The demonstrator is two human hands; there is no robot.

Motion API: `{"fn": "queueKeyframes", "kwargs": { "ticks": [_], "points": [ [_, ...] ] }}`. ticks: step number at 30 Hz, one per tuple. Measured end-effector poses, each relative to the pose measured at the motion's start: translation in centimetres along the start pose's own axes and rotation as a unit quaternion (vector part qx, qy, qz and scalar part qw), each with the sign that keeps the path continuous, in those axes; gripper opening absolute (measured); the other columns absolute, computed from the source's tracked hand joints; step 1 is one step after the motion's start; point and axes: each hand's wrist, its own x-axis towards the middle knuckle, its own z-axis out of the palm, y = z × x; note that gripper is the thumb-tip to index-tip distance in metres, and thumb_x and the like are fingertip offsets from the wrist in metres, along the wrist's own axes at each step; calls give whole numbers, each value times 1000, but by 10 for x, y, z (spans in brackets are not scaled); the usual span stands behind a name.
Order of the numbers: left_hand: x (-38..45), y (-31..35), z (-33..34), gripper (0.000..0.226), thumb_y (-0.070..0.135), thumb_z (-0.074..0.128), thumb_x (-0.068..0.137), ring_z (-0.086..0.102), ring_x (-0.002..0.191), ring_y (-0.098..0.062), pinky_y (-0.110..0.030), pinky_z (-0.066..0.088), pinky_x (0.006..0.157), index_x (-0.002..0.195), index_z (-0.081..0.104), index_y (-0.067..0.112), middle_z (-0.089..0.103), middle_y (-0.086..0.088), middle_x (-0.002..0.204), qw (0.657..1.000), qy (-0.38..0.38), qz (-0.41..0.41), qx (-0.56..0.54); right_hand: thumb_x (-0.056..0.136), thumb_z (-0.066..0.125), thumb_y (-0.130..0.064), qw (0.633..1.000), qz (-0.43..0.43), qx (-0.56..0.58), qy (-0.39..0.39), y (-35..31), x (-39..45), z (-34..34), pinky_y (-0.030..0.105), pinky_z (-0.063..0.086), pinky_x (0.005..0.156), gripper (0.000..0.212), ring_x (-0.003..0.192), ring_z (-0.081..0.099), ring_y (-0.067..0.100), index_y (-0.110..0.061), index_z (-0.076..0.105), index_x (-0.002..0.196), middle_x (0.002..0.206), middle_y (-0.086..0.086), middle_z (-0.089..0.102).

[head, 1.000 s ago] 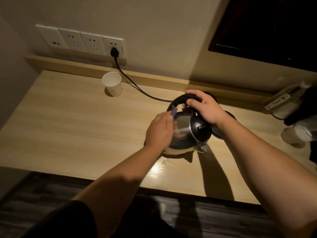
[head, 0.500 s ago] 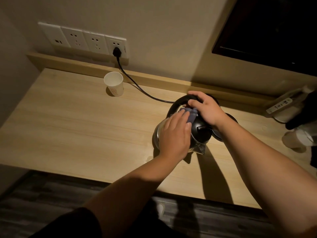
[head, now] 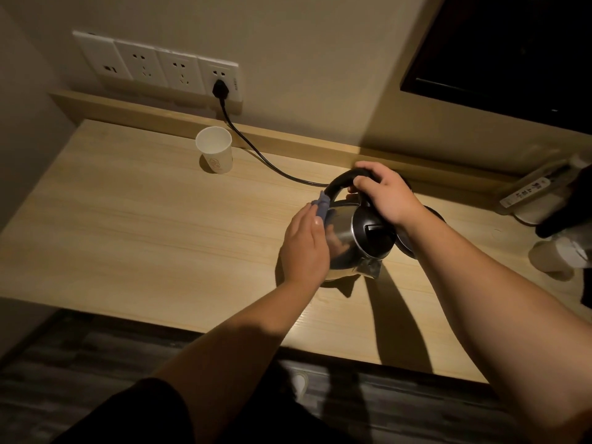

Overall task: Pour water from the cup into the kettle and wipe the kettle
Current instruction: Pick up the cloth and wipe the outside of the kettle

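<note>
A steel kettle with a black lid sits tilted on a pale wooden surface, right of centre. The right hand has its fingers curled tight around the black handle at the far side. The left hand presses a small blue cloth flat against the kettle's left side, fingers closed over it. A white paper cup stands upright, well apart, far left near the wall.

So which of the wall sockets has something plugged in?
The rightmost socket, nearest the paper cup; a black plug sits in it, the others are empty.
</note>
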Motion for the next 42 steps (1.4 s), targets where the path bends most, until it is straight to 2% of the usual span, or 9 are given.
{"fn": "queueKeyframes", "kwargs": {
  "ticks": [4, 9, 15, 21, 24, 28, 35, 38, 42],
  "points": [
    [-20, 31, 7, 46, 33, 25, 104, 28, 140, -8, -25, 18, 115, 146, 40, 23, 40, 7, 151, 993, 4, 105, 47, 98, 56, -24, 1000, -3, 0, 14, -6, 4, 9, 20, 46, 67, 41, 93, 60, 10, -24, 51, 138, 122, 6, 60],
    [-22, 29, 6, 51, 37, 19, 102, 24, 143, -10, -18, 7, 114, 146, 40, 19, 40, 3, 152, 985, 15, 150, 82, 98, 57, -26, 1000, -2, -3, 13, -3, 4, 11, 23, 48, 71, 42, 97, 61, 12, -25, 50, 139, 123, 5, 59],
    [-10, -17, 4, 46, 39, 22, 102, 31, 137, -6, -38, 35, 111, 147, 33, 35, 34, 13, 152, 999, 14, -19, -24, 96, 58, -27, 999, 34, 25, 25, 0, 9, 5, 26, 51, 69, 42, 97, 67, 23, -25, 51, 138, 118, 10, 66],
    [-3, -20, 2, 45, 39, 23, 104, 35, 138, -13, -35, 35, 110, 148, 32, 32, 34, 11, 153, 996, 24, -73, -46, 96, 57, -28, 998, 47, 24, 37, -2, 16, 7, 28, 52, 67, 41, 97, 65, 26, -25, 52, 136, 120, 10, 63],
    [-11, -4, 6, 47, 44, 21, 103, 26, 142, -8, -36, 33, 112, 148, 28, 37, 28, 14, 155, 998, 24, -35, -47, 95, 57, -29, 998, 50, 22, 44, -2, 17, 9, 34, 55, 75, 42, 100, 65, 29, -25, 52, 136, 121, 10, 62],
    [-26, 25, 13, 51, 40, 16, 103, 3, 145, 0, -29, 13, 119, 152, 26, 25, 19, 10, 160, 996, -1, 86, 15, 96, 57, -27, 995, 59, 38, 70, -3, 19, 12, 31, 52, 71, 38, 98, 64, 27, -23, 55, 134, 118, 10, 63],
    [-18, 10, 14, 58, 43, 8, 102, 2, 146, -4, -28, 6, 119, 151, 27, 18, 25, 0, 159, 983, 10, 166, 79, 96, 56, -25, 992, 84, 47, 83, -4, 23, 14, 31, 50, 67, 31, 96, 63, 27, -23, 57, 127, 113, 10, 63],
    [-14, -7, 13, 57, 46, 10, 102, 6, 146, -3, -33, 15, 119, 151, 24, 24, 22, 5, 159, 992, 9, 114, 49, 94, 57, -26, 990, 101, 51, 89, -6, 25, 15, 32, 51, 68, 36, 96, 63, 30, -24, 55, 130, 114, 11, 63],
    [-6, -35, 9, 52, 49, 15, 97, 25, 142, -8, -44, 35, 112, 148, 20, 42, 25, 15, 156, 997, 16, -49, -58, 95, 56, -25, 989, 111, 42, 87, -9, 25, 18, 33, 52, 70, 36, 95, 63, 29, -24, 54, 131, 112, 9, 62]
  ]
}}
